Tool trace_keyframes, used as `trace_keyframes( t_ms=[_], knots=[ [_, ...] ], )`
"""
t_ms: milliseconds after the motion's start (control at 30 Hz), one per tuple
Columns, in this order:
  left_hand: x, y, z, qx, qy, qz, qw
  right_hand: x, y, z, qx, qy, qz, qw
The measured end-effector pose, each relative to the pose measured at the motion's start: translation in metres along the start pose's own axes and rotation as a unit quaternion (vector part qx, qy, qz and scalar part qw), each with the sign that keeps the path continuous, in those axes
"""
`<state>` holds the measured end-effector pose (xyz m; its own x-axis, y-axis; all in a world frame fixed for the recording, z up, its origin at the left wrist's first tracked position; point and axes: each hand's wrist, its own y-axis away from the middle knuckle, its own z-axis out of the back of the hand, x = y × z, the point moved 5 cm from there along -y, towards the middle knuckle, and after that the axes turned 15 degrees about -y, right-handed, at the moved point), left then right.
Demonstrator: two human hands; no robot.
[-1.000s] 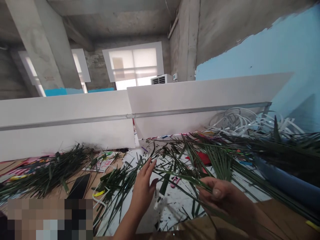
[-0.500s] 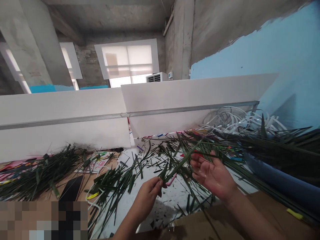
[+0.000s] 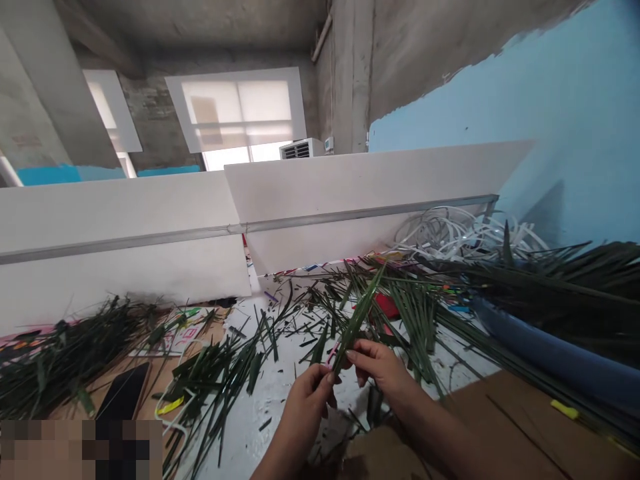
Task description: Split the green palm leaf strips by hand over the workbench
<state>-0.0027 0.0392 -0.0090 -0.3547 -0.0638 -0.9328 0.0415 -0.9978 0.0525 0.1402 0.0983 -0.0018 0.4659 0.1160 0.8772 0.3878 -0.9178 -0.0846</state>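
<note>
A long green palm-like leaf (image 3: 364,305) slants up and away from my hands over the table. My left hand (image 3: 311,395) pinches its lower end between thumb and fingers. Just to the right, my right hand (image 3: 381,365) is closed on the same leaf slightly higher up, its fingertips partly hidden behind the blade. Close beside the leaf's lower part shows a thin pink item (image 3: 332,352), whose kind I cannot make out. Behind the leaf lies something red (image 3: 386,307), partly covered by cut leaves.
Cut leaf strips (image 3: 420,327) litter the white tabletop (image 3: 273,393). At right stands a blue tub (image 3: 550,347) full of long leaves; white coiled strapping (image 3: 465,230) lies behind. Leftward are a leaf heap (image 3: 65,360), a dark phone (image 3: 125,392) and a yellow piece (image 3: 171,405). White panels (image 3: 350,187) stand behind.
My right hand, open with palm up before, has come down and left and closed on the leaf beside my left hand. The leaf now points more steeply upward. The view has shifted slightly.
</note>
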Motion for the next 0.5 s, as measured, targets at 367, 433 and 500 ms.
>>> trace_keyframes(
  t_ms=[367, 433, 500],
  knots=[
    [0.015, -0.004, 0.003, -0.065, -0.032, 0.002, 0.997, -0.017, -0.004, 0.012, -0.053, 0.008, -0.013, 0.998],
    [0.014, -0.004, 0.003, -0.076, -0.036, 0.0, 0.996, -0.017, -0.003, 0.011, -0.054, 0.009, -0.011, 0.998],
    [0.013, -0.004, 0.003, -0.086, -0.033, -0.001, 0.996, -0.015, -0.002, 0.01, -0.057, 0.006, -0.005, 0.998]
  ],
)
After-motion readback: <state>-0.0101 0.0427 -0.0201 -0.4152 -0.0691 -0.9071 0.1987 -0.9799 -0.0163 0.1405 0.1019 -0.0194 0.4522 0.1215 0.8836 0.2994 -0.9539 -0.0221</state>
